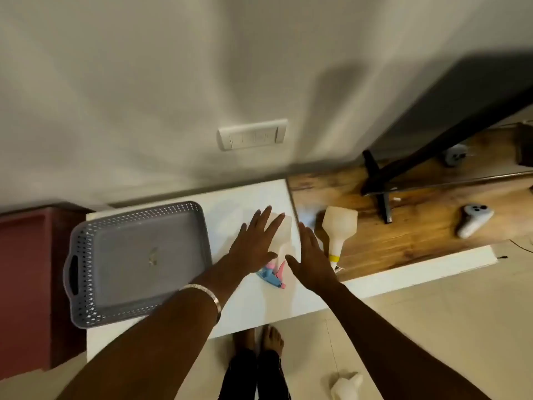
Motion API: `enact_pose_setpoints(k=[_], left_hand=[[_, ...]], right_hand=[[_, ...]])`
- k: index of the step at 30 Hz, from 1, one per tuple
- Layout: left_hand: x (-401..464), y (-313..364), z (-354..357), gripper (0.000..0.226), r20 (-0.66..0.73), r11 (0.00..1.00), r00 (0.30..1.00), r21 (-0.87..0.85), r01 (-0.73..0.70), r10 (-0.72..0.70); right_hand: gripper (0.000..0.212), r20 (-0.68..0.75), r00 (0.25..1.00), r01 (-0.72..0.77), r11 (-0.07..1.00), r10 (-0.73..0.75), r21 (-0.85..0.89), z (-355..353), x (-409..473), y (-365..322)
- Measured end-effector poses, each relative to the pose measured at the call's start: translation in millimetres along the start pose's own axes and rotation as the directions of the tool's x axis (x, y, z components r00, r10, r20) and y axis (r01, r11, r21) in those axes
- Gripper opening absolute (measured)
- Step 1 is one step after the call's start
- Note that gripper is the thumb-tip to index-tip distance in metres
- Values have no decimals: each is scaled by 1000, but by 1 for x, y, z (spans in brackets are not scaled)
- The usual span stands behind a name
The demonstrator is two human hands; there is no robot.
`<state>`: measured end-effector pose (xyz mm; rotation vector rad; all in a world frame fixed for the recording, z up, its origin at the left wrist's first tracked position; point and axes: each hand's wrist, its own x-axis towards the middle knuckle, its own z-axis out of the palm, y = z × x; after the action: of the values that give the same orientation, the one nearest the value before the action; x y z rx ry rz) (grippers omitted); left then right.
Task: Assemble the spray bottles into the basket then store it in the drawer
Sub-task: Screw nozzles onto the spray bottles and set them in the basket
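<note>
I am seeing the translucent white plastic spray bottle with a blue and pink trigger head [277, 265] lying on its side on the white tabletop [253, 307], its trigger end pointing toward six o'clock and its body running up toward twelve, partly hidden under my left hand [257, 240]. That hand is lying flat over the bottle body with fingers spread wide and gripping nothing; a silver metal bangle [205, 295] is sitting on its wrist. My right hand [310, 256] is hovering just beside the bottle at its three o'clock, palm down, fingers extended and apart, also holding nothing. At three o'clock of that hand, a second translucent white plastic bottle with a yellow neck band [338, 230] is lying on the brown wooden desk surface [403, 226], neck toward six. At nine o'clock of the first bottle, the grey perforated plastic basket with cut-out handles [86, 255] is resting on the tabletop with nothing inside it. Farther out at three o'clock, a white handheld controller [473, 220] is lying on the wood. At twelve o'clock, a white wall switch plate [251, 135] is showing, blurred.
</note>
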<state>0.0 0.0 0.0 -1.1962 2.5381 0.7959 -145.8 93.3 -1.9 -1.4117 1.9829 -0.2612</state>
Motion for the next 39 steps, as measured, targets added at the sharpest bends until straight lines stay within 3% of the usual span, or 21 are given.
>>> enact_pose_setpoints(k=[3, 6, 8, 18, 22, 26, 30, 33, 39], left_hand=[[25, -11, 13, 92, 57, 996, 998, -90, 5, 1], [34, -11, 20, 88, -13, 987, 1000, -160, -11, 9], [44, -18, 34, 85, -18, 974, 998, -219, 54, -60], [50, -14, 39, 83, -27, 924, 988, -359, 130, -149], [52, -12, 34, 79, 19, 850, 983, -500, 168, -183], [40, -16, 28, 75, 52, 783, 984, -599, 166, -168], [14, -22, 17, 74, 116, 650, 976, -731, 209, -184], [-9, -30, 9, 73, 191, 485, 960, -833, 268, -203], [-62, -46, -13, 71, 268, 175, 935, -934, 311, -232]], right_hand=[[79, -2, 999, -32, 985, 33, 168, 9, 30, 11], [81, 81, 993, -109, 941, 87, 320, 11, 40, 10], [80, 172, 981, -153, 904, 91, 398, 28, 53, 18], [72, 128, 980, -194, 863, 151, 466, 34, 60, 20], [66, 139, 978, -201, 863, 154, 463, 30, 63, 24], [54, 199, 961, -272, 763, 190, 586, 22, 54, 31], [42, 274, 951, -299, 648, 143, 700, 3, 41, 31], [34, 401, 908, -396, 554, 119, 732, -12, 32, 22], [30, 496, 868, -417, 559, 11, 717, -36, 7, -20]])
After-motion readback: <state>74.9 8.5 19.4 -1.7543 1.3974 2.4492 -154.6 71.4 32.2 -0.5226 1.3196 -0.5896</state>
